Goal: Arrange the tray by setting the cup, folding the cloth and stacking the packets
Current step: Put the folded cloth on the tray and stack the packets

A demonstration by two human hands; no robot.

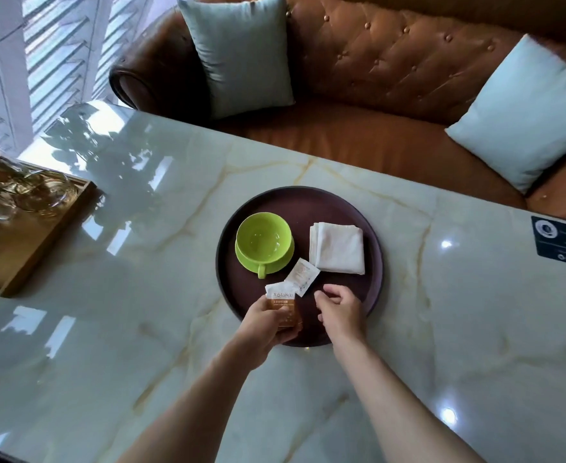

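We are seeing a lime-green cup [263, 237] and saucer [276, 262] on a dark plum tray [373, 262], a white cloth [338, 247] at 3 o'clock, white and orange-brown packets [283, 304] at 6 o'clock, and a pale worktop [141, 262] veined in gold.

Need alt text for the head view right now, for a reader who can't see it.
Two bare hands work at the near edge of a round dark tray: the left hand holds an orange-brown packet, the right hand hovers beside a white packet. A green cup on its saucer and a folded white cloth sit behind.
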